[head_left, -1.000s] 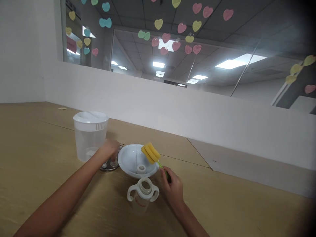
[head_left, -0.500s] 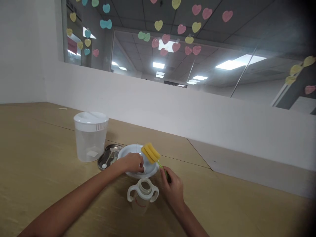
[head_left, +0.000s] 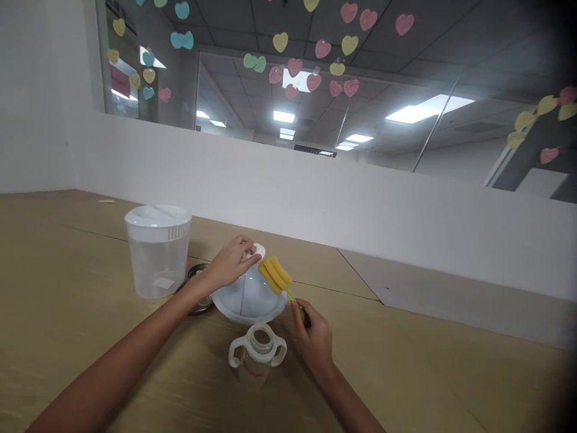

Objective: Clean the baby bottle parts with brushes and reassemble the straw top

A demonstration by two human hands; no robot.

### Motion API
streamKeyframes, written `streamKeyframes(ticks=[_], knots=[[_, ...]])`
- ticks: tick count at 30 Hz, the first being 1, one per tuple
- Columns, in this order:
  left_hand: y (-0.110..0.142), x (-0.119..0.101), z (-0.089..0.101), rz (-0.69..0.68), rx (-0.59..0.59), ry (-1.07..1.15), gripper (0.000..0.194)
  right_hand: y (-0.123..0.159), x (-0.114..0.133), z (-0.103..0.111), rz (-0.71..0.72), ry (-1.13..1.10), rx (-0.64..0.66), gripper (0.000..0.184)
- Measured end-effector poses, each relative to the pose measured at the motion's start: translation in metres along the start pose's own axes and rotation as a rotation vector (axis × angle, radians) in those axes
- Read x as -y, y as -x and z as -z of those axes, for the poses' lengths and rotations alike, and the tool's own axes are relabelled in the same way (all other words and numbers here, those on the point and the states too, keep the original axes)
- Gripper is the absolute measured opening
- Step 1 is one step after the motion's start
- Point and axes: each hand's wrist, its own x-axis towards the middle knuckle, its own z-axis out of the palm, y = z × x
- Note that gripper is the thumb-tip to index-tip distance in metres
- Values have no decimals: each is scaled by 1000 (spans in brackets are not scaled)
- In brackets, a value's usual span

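My left hand (head_left: 232, 261) is raised over the far side of a pale basin (head_left: 229, 316), its fingers closed on a small white cap-like part (head_left: 258, 251). A thin line runs down inside the basin below that hand; I cannot make out whether it joins the part. In my right hand (head_left: 313, 334) is a bottle brush with a yellow sponge head (head_left: 274, 275) and green handle, held tilted beside the basin's right rim. Between my forearms stands an open clear baby bottle (head_left: 253, 367) with two white side handles, upright and touched by neither hand.
A lidded translucent bucket (head_left: 157, 258) stands left of the basin. Between them lies a round metal tray (head_left: 201, 304), partly covered by my left forearm. A white wall (head_left: 279, 186) with a window above it runs behind the wooden table (head_left: 406, 361).
My left hand has lifted up and away from inside the basin, bringing up the white cap-like part. My right hand and the brush stay nearly where they were. The view has shifted slightly.
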Motion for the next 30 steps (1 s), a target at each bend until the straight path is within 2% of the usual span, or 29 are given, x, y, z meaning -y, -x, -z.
streamKeyframes(ticks=[2, 3, 6, 9, 12, 16, 20, 26, 30], knots=[[-1, -2, 4, 71, -43, 164, 30, 1, 0, 0, 3, 4, -2, 39], [-1, -4, 4, 100, -28, 248, 31, 1, 0, -1, 14, 10, -4, 38], [3, -16, 1, 127, 104, 394, 38, 4, -1, -2, 71, 25, -6, 37], [8, -29, 1, 94, 169, 295, 42, 6, -3, -3, 97, 17, -10, 36], [11, -34, 8, 2, 198, 182, 38, 7, -5, -4, 96, 2, -20, 35], [8, -27, 18, -107, 232, 139, 42, 7, -5, -5, 60, 2, -16, 35], [5, -20, 23, -164, 192, 142, 39, 6, -3, -5, 38, -10, -26, 33], [7, -25, 29, -129, 181, 237, 39, 7, -4, -5, 37, -40, -65, 31], [7, -30, 35, -150, 164, 153, 39, 8, -4, -5, 14, -57, -75, 31]])
